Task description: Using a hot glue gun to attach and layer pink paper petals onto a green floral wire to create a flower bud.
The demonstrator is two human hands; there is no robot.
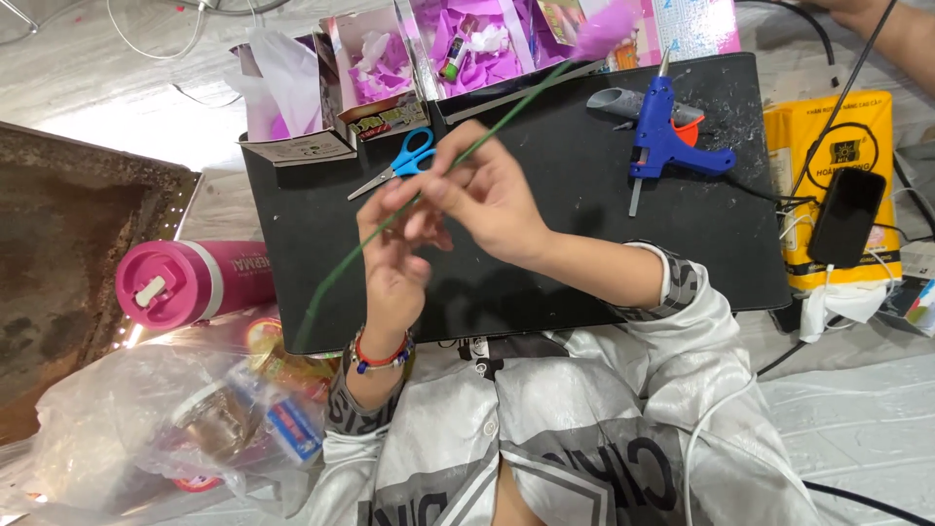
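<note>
A long green stem with a blurred pink paper flower at its far end runs slantwise over a black mat. My left hand, with a beaded bracelet at the wrist, grips the stem low down. My right hand pinches the stem just above it with its fingertips. The stem's lower end reaches down past the mat's left edge.
Blue scissors and a blue glue gun lie on the mat. Boxes of pink and purple paper stand behind. A pink bottle and a plastic bag are at the left, a black phone on a yellow pack at the right.
</note>
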